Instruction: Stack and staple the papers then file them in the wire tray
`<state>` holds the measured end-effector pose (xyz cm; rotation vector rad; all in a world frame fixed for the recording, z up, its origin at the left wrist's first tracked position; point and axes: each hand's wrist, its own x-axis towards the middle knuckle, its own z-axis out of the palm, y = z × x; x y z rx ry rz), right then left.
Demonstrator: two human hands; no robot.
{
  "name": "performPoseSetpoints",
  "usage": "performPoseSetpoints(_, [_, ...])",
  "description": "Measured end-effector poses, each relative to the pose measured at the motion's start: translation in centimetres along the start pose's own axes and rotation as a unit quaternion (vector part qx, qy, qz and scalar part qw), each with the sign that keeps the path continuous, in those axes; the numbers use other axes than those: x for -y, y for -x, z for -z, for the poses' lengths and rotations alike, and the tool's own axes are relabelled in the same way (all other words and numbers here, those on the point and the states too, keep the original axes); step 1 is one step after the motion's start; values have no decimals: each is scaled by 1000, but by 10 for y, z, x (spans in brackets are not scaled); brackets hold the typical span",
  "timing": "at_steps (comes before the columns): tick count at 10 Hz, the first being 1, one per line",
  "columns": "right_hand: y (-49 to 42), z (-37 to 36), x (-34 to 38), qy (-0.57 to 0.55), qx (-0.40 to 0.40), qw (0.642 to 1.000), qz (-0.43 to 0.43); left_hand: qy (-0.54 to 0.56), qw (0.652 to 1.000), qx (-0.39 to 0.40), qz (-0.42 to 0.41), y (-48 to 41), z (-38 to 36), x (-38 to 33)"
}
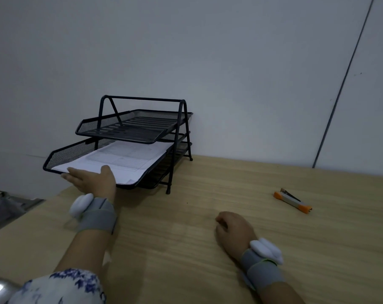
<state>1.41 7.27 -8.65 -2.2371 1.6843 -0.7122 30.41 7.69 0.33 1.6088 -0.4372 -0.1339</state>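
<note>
A black wire mesh tray rack [179,119] with three tiers stands at the back left of the wooden table. A stack of white printed papers [120,160] lies in the pulled-out middle tray [61,155]. My left hand [91,179] is at that tray's front edge, thumb lying on the papers and fingers stretched flat to the left along the rim. My right hand [233,230] rests on the table, fingers curled, with nothing in it. An orange and grey stapler [292,201] lies on the table, far to the right of my right hand.
The wooden table [186,249] runs up to a plain white wall. The top tray [124,126] holds nothing. The table's left edge drops off beside the rack, with grey objects [6,207] below it.
</note>
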Motion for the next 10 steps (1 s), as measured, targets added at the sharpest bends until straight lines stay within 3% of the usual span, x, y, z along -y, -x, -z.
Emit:
performPoseSetpoints(5, [1,1,1,-10,-10,1000,7,-70,969,235,-33,-8,-45,2])
performPoseSetpoints(8, [-1,3,-3,-30,7,1000,-7,-111,969,222,-17,0,-55,-3])
performPoseSetpoints(10, [-1,6,-1,-104,11,993,-48,-32,969,246,23,30,-59,-13])
